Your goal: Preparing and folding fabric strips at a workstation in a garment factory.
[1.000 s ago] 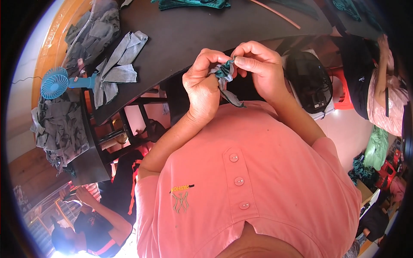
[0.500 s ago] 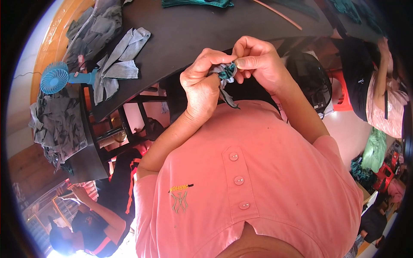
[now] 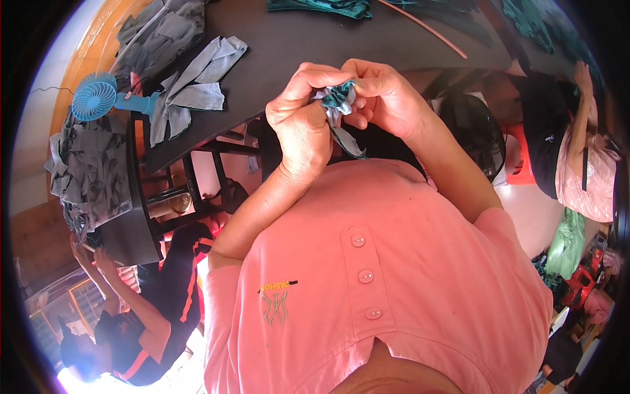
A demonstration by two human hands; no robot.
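Note:
A small bunched piece of cloth (image 3: 339, 98), dark green and pale grey, is held up between my two hands in front of my chest. My left hand (image 3: 300, 115) is closed around its left side, with the thumb and fingers gathering the folds. At its upper right edge, my right hand (image 3: 394, 98) pinches the cloth between thumb and fingertips. A narrow grey tail of the cloth dangles below the hands. The inner folds are partly covered by my fingers.
Beyond my hands lies a dark table (image 3: 289, 49) with grey cloth strips (image 3: 203, 85), green cloth (image 3: 321, 6) and a thin stick (image 3: 426, 31). A blue fan (image 3: 95, 96) and grey cloth pile (image 3: 92, 171) are left. Co-workers (image 3: 131, 328) are at both sides; a red stool (image 3: 518, 154) stands right.
The bunched cloth shows more of its green folds, and my right fingers have shifted along its top edge. At lower left the co-worker's hands have risen toward the grey pile. The view has shifted slightly.

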